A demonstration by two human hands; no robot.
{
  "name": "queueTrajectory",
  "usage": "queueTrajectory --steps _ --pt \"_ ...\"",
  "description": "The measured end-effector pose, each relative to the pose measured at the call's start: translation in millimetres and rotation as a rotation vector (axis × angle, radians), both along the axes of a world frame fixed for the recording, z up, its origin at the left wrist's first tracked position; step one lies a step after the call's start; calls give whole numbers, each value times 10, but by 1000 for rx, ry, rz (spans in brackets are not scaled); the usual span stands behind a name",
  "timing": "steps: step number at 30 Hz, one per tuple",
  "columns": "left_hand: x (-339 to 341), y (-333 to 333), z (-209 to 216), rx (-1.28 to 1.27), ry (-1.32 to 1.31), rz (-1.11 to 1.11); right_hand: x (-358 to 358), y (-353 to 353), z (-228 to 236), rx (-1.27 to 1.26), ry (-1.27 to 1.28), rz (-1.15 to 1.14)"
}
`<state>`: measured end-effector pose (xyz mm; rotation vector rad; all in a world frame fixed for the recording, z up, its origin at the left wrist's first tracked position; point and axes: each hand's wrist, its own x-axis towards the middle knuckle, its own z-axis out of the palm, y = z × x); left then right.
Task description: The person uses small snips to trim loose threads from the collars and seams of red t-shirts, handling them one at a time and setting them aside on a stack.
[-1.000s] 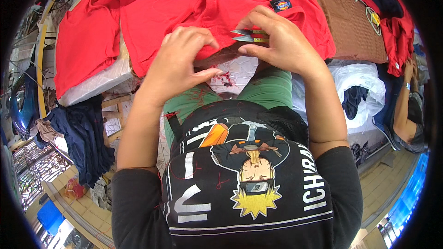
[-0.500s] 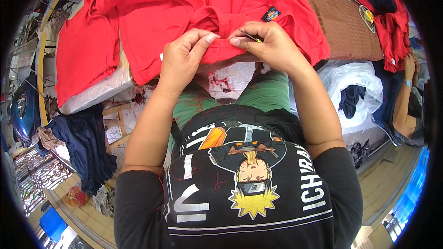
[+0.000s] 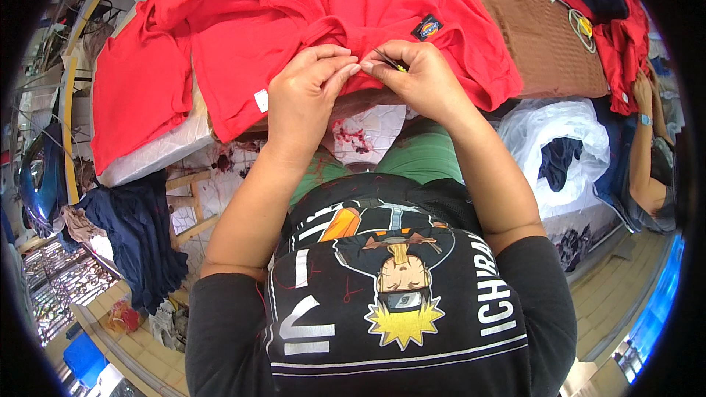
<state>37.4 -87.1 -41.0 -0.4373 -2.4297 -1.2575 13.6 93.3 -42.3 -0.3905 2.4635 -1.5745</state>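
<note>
A red garment lies spread over the work surface before me, with a dark rectangular patch on it. At its near edge, my left hand is closed, thumb and fingertips pinching the red fabric. My right hand is closed too, its thumb and index fingertip almost touching the left fingertips at the same edge. Small dark thread snips with a yellow bit sit inside the right hand, mostly hidden by the fingers. A white label shows on the garment beside my left wrist.
A brown padded surface extends to the right, with a pale cord on it. A clear plastic bag holding dark cloth stands at right. Navy cloth hangs at left. Another person's arm shows at far right.
My fingertips have come closer together over the fabric edge. My left hand has shifted slightly right and down, and the white label shows more fully.
</note>
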Motion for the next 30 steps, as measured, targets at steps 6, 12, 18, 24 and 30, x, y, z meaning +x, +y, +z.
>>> queueTrajectory --steps 6,12,18,24,30 --pt "-6 45 21 -15 4 -10 9 41 -43 -11 149 10" --pt "-37 10 -12 260 -320 -11 40 81 9 -54 68 -17" --pt "-45 -15 6 358 -497 -66 102 122 108 228 365 -85" --pt "-19 -30 22 353 -499 -68 292 57 360 349 544 8" --pt "1 -25 24 297 -434 -63 319 25 363 580 661 37"
